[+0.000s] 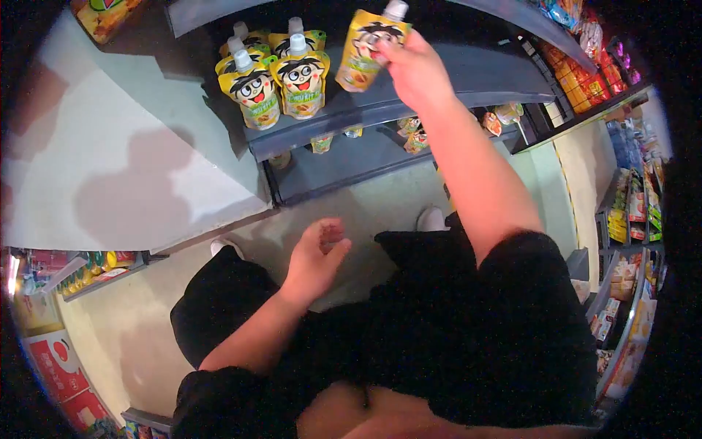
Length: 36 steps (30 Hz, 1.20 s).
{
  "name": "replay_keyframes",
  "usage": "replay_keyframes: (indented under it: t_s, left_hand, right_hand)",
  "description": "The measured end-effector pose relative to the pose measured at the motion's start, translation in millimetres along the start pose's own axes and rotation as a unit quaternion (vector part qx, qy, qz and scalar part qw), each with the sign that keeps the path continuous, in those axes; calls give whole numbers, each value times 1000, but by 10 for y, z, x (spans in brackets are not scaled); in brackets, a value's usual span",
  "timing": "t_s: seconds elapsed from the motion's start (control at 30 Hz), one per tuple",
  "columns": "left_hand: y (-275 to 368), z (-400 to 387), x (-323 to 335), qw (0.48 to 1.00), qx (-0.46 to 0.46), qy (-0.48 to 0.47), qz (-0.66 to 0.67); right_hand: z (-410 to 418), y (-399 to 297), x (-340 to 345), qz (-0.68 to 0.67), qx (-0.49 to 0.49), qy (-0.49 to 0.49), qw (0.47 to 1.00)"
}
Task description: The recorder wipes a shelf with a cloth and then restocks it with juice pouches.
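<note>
Up at the shelf, my right hand (421, 71) grips a yellow spouted drink pouch (357, 60) with a white cap and a cartoon face. The pouch is tilted, its cap towards the upper right, above the grey shelf board (471, 68). To its left, matching pouches stand upright in two short columns; the front ones are a left pouch (256, 99) and a right pouch (301, 85). Others show partly behind them. Lower down, my left hand (320, 260) hangs above the floor in front of my body, fingers loosely curled and apart, with nothing in it.
Below is a lower shelf (340, 170) with a few small packs (415, 141). A white panel (126, 164) borders the shelving on the left. Bagged snacks (581, 82) fill a wire rack at upper right. Stocked shelves (625, 285) line the right side; red cartons (57, 365) stand lower left.
</note>
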<state>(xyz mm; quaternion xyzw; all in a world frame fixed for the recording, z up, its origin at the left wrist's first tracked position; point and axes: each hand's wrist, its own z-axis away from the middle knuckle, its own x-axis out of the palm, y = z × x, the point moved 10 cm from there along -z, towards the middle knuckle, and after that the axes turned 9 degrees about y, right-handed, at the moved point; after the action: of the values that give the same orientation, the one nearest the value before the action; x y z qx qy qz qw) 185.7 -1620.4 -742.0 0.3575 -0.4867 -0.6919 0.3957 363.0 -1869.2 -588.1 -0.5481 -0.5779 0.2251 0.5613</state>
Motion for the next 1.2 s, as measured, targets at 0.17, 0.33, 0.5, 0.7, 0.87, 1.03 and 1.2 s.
replay_keyframes:
  t_s: [0.17, 0.33, 0.5, 0.7, 0.87, 1.03, 1.2]
  left_hand:
    - [-57, -53, -47, 998, -8, 10, 54]
    - [-124, -87, -85, 996, -29, 12, 78]
    - [-185, -106, -107, 994, -55, 24, 86]
    - [-217, -56, -195, 993, -38, 36, 108]
    - [-269, 9, -172, 994, -64, -9, 87]
    - [-220, -23, -207, 997, -29, -6, 71]
    - [-283, -116, -244, 992, -28, 44, 119]
  right_hand:
    - [-416, 599, 30, 49, 49, 14, 997]
    - [-508, 866, 8, 65, 80, -11, 995]
    - [-400, 621, -170, 146, -9, 73, 987]
    - [1082, 791, 34, 441, -45, -153, 883]
    - [1468, 2117, -249, 568, 123, -228, 781]
    - [511, 3068, -800, 779, 139, -173, 586]
    - [378, 3758, -1362, 868, 63, -150, 470]
